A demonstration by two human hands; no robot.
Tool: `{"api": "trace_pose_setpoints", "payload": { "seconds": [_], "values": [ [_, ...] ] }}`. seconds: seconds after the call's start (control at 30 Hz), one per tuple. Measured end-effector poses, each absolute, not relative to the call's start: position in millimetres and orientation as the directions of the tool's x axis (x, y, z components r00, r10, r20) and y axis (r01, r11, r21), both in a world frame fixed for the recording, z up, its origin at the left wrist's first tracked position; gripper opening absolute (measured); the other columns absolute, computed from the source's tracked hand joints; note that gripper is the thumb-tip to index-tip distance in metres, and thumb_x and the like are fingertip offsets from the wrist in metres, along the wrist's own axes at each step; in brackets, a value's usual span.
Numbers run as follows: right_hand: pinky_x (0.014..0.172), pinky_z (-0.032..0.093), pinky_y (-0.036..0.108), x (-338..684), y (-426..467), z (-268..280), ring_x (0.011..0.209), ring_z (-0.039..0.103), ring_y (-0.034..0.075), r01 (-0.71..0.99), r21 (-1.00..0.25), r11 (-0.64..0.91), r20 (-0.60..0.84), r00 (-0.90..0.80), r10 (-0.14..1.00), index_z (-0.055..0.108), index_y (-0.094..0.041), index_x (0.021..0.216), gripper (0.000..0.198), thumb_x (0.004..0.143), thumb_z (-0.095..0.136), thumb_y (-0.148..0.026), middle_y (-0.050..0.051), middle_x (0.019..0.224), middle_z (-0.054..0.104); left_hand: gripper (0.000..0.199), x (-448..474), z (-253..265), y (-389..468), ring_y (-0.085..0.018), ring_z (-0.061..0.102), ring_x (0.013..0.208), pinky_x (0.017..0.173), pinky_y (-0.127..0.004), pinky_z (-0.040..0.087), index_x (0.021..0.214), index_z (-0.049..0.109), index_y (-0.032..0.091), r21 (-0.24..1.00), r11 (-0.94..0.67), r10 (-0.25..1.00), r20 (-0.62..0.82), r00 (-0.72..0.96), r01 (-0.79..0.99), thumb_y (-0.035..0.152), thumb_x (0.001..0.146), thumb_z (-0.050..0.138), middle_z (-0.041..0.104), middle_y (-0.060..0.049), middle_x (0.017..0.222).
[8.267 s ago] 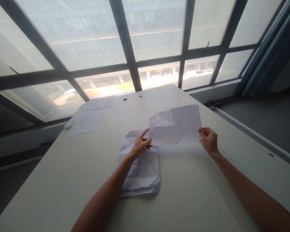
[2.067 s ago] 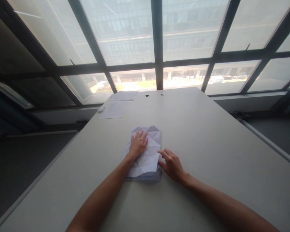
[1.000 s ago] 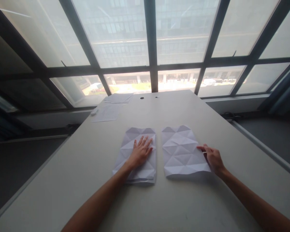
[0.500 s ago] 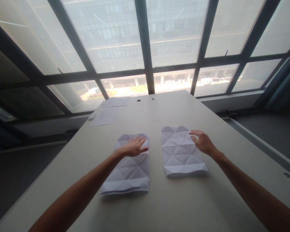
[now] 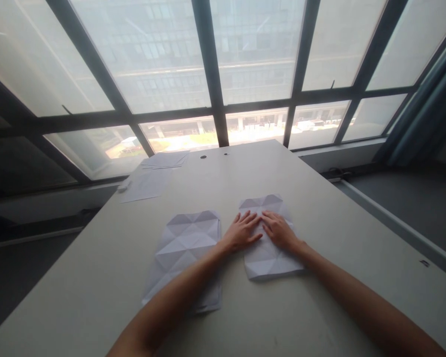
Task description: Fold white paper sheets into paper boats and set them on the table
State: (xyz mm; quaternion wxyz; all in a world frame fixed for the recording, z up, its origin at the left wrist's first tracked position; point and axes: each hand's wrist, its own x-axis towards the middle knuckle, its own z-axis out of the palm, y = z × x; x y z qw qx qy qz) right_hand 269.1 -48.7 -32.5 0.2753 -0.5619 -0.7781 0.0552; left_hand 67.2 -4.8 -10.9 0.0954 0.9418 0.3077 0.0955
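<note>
A creased sheet of white paper (image 5: 262, 265) lies on the table, its folds forming triangles and diamonds. Both hands rest on its middle, close together. My left hand (image 5: 242, 231) is flat with fingers spread, over the sheet's left side. My right hand (image 5: 277, 229) also lies palm down with its fingers extended, over the centre and right. Under my left forearm is a stack of similarly creased paper (image 5: 188, 238), its lower part partly hidden by the arm.
The long white table (image 5: 223, 183) reaches to a wall of windows (image 5: 252, 49). Flat paper sheets (image 5: 146, 183) lie at its far left edge, beside a small white object (image 5: 123, 186). Two small round fittings are near the far end. A blue curtain (image 5: 412, 124) hangs at right.
My left hand has moved right, from the stack onto the right-hand sheet. My right hand has shifted left from that sheet's edge onto its middle. The view has turned slightly.
</note>
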Motion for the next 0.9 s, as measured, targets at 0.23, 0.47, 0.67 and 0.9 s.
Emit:
{"api": "trace_pose_setpoints", "payload": {
  "seconds": [0.23,0.47,0.67,0.9],
  "values": [
    [0.113,0.029,0.047,254.3,-55.3,-33.2,0.135,0.040,0.027,0.836,-0.403,0.373,0.309,-0.259,0.915,0.052,-0.014,0.136,0.046,0.092,0.051,-0.028,0.016,0.144,0.047,0.073,45.1,-13.2,-7.5,-0.027,0.016,0.147,0.118,-0.050,0.012,0.152,0.025,0.029,0.195,-0.791,0.603,0.085,0.793,0.580,0.063,0.090,0.044,0.026,-0.004,0.158],
    [0.116,0.026,0.046,247.9,-65.6,-22.9,0.141,0.033,0.027,0.776,-0.414,0.477,0.275,-0.393,0.878,0.044,-0.012,0.143,0.055,0.092,0.052,-0.033,0.016,0.149,0.041,0.076,10.8,-10.7,-22.3,-0.026,0.013,0.148,0.119,-0.047,0.008,0.153,0.023,0.026,0.170,-0.751,0.654,0.051,0.755,0.638,0.066,0.090,0.039,0.021,-0.004,0.159],
    [0.117,0.024,0.046,249.9,-65.8,-20.2,0.142,0.030,0.026,0.766,-0.422,0.484,0.259,-0.410,0.874,0.039,-0.012,0.146,0.062,0.091,0.053,-0.037,0.016,0.152,0.036,0.078,12.1,-10.5,-23.3,-0.026,0.012,0.148,0.119,-0.047,0.007,0.153,0.022,0.024,0.173,-0.740,0.666,0.046,0.745,0.650,0.068,0.090,0.036,0.021,-0.004,0.159],
    [0.117,0.024,0.047,251.6,-66.6,-21.0,0.142,0.029,0.027,0.749,-0.443,0.493,0.260,-0.419,0.870,0.036,-0.014,0.148,0.067,0.089,0.057,-0.039,0.016,0.152,0.034,0.082,12.0,-14.5,-22.1,-0.026,0.012,0.148,0.119,-0.048,0.007,0.153,0.020,0.022,0.187,-0.737,0.667,0.048,0.744,0.649,0.069,0.089,0.039,0.020,-0.008,0.159]
  ]
}}
